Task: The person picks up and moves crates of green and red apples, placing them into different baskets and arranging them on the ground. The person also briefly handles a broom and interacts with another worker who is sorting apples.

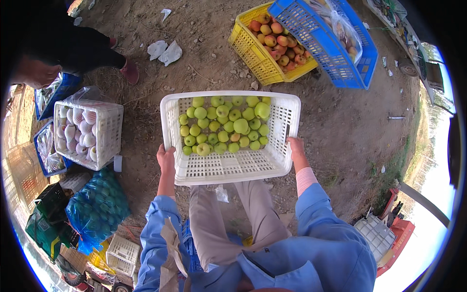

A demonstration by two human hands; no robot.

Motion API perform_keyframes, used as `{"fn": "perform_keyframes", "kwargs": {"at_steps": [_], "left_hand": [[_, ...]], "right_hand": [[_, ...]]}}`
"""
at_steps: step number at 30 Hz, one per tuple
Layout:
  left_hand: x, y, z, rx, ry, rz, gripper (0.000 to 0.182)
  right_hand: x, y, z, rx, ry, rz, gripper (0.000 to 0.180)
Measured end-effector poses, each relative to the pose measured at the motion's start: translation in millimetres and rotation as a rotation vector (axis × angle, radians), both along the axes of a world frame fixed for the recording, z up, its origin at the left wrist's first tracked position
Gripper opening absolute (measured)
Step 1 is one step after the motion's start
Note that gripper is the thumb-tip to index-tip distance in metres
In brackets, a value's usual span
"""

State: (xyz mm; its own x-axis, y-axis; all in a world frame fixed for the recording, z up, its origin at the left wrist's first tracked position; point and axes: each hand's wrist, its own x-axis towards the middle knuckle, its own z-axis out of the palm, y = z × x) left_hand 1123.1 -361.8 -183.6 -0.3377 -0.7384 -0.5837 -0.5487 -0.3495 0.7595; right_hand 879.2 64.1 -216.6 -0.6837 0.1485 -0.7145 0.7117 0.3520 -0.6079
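A white slatted plastic crate [233, 175] is held in front of my legs, tilted so that its inside faces me. Many green apples [223, 122] cover its bottom, a few of them yellowish. At the crate's left end my left hand [166, 157] grips the side, its fingers partly hidden by the wall. On the opposite end my right hand [296, 146] holds on near the handle slot, with some fingers out of sight.
Ahead are a yellow crate [251, 62] of red-yellow apples and a blue crate [350, 75] overlapping it. To the left stand a white crate [111, 124] of net-wrapped fruit and a blue bag [98, 204] of round produce. A person's shoe [130, 72] is at upper left.
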Motion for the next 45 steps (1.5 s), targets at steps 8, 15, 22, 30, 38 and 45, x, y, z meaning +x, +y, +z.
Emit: {"fn": "perform_keyframes", "kwargs": {"at_steps": [8,15,22,30,38,45], "left_hand": [[-168,69,-64,-0.187,-0.303,-0.431,0.035],[-210,88,-100,-0.104,-0.409,-0.556,0.040],[-184,79,-95,0.018,-0.210,-0.590,0.042],[-79,92,25,0.169,-0.317,-0.132,0.019],[-25,81,97,0.313,-0.331,-0.027,0.031],[-69,90,117,0.244,-0.122,0.021,0.027]], "right_hand": [[-70,121,-68,0.089,-0.059,-0.235,0.030],[-99,144,-106,0.114,-0.170,-0.291,0.037],[-96,139,-112,0.110,-0.211,-0.275,0.043],[-88,142,-6,-0.073,-0.371,-0.126,0.035],[29,185,123,-0.158,-0.522,-0.275,0.023],[88,246,197,-0.071,-0.606,-0.338,0.026]]}}
